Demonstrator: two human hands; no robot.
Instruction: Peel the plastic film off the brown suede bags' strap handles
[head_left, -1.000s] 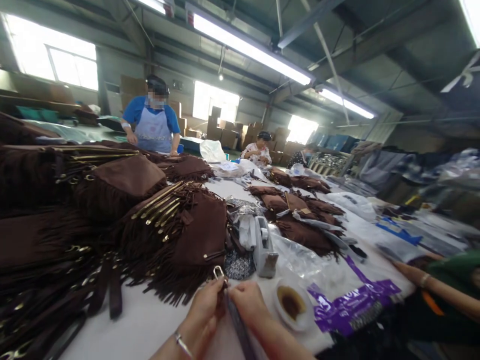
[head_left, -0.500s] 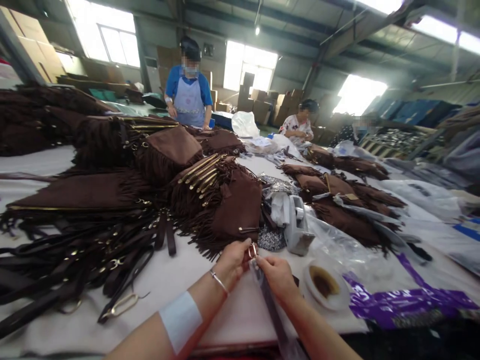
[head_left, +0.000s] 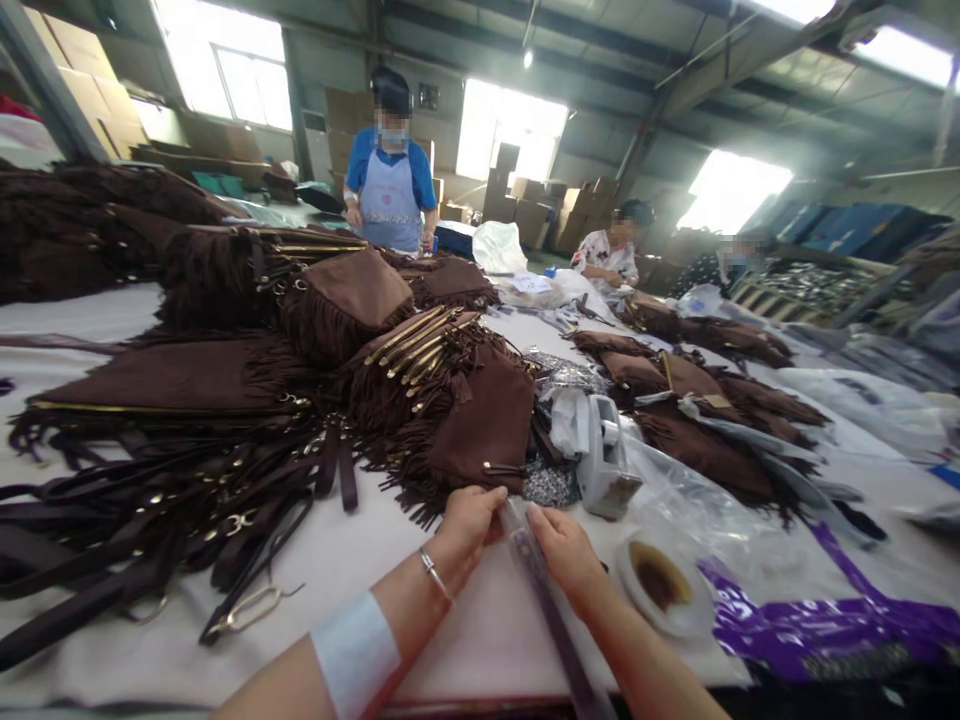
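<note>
Between my hands a dark strap in a clear plastic sleeve (head_left: 553, 612) slants down toward the table's front edge. My left hand (head_left: 471, 522), with a bracelet at the wrist, is closed at the sleeve's upper end, thumb uppermost. On the other side, my right hand (head_left: 564, 552) pinches the sleeve's edge. Just beyond my fingertips lies a brown fringed bag (head_left: 484, 415) on a stack showing gold zips. To the left, a heap of dark straps (head_left: 225, 500) with gold clasps spreads over the white table (head_left: 360, 580), a gold oval ring (head_left: 253, 608) at its near end.
A grey tape dispenser (head_left: 609, 465) and a white bowl of brown liquid (head_left: 660, 580) stand to the right, near a purple plastic bag (head_left: 832, 615). More brown bags (head_left: 705, 440) lie farther right. A person in an apron (head_left: 390, 190) stands across the table; others are behind.
The metal ring seen at my fingertips no longer shows. The sleeve's upper end now stands between my hands, covering the strap's top. The view has shifted slightly.
</note>
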